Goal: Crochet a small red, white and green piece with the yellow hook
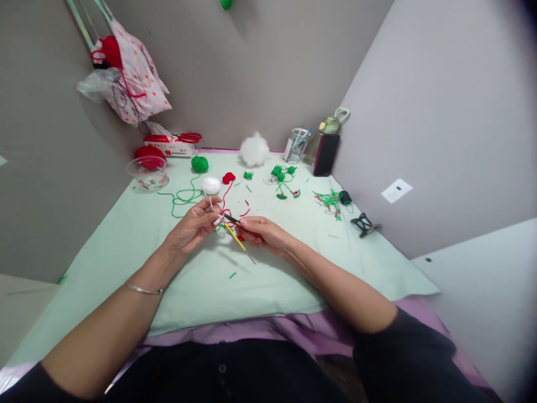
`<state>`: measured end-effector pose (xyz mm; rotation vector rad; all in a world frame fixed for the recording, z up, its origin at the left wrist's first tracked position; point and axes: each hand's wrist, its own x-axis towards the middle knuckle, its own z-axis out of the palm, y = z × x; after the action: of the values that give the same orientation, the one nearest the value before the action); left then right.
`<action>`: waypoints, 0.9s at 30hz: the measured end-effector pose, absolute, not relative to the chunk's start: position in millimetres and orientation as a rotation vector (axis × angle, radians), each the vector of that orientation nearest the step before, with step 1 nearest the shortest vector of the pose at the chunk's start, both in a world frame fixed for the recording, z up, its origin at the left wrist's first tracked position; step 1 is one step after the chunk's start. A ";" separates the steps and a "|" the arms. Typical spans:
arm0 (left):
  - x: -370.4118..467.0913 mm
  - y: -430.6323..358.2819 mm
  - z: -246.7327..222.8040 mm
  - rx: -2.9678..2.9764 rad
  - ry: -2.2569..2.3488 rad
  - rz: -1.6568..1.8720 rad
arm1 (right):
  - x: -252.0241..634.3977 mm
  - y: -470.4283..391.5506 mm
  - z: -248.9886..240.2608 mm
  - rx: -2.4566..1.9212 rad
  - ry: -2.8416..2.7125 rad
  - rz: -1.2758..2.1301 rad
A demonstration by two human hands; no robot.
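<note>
My left hand point(193, 225) is closed, pinching white yarn point(211, 205) between thumb and fingers, with a strand looped over a finger. A yellow-handled crochet hook point(235, 236) slants down to the right from the pinched yarn. My right hand point(262, 232) is closed around a pair of scissors point(231, 219), whose dark blades point left and reach the yarn at my left fingertips. The handles are mostly hidden in the palm. Just behind my left hand sits a white yarn ball point(211, 185). Red yarn bits point(245, 208) lie around and under the hands.
Behind are a green yarn ball point(199, 164), a red yarn piece point(229, 178), white stuffing point(254, 149) and green crocheted pieces point(281, 173). A plastic tub point(147, 178) and tissue box point(178, 149) stand left; a cup point(296, 146), phone point(326, 155), yarn scraps point(329, 200) and black clip point(364, 225) right.
</note>
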<state>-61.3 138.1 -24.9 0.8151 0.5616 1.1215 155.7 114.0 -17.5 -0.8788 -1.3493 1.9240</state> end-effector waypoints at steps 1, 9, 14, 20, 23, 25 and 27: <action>-61.0 138.1 -25.1 0.813 0.559 1.126 | 155.0 113.8 -18.1 -0.883 -1.344 1.914; -60.4 137.2 -23.7 0.803 0.541 1.139 | 151.0 113.0 -22.9 -0.902 -1.319 1.823; -60.7 135.7 -20.9 0.800 0.523 1.137 | 148.4 113.3 -25.0 -0.849 -1.329 1.843; -61.3 133.9 -18.1 0.801 0.514 1.137 | 147.8 112.6 -25.3 -0.808 -1.331 1.885; -59.9 132.9 -17.6 0.805 0.514 1.126 | 147.8 112.7 -26.0 -0.801 -1.328 1.891; -59.1 132.5 -17.9 0.807 0.513 1.117 | 147.8 112.6 -26.2 -0.801 -1.323 1.886; -58.7 132.4 -18.5 0.809 0.511 1.111 | 148.0 112.5 -26.1 -0.801 -1.318 1.879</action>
<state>-58.7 132.4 -18.5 0.8087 0.5115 1.1111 148.0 112.5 -26.1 -0.8009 -1.3181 1.8792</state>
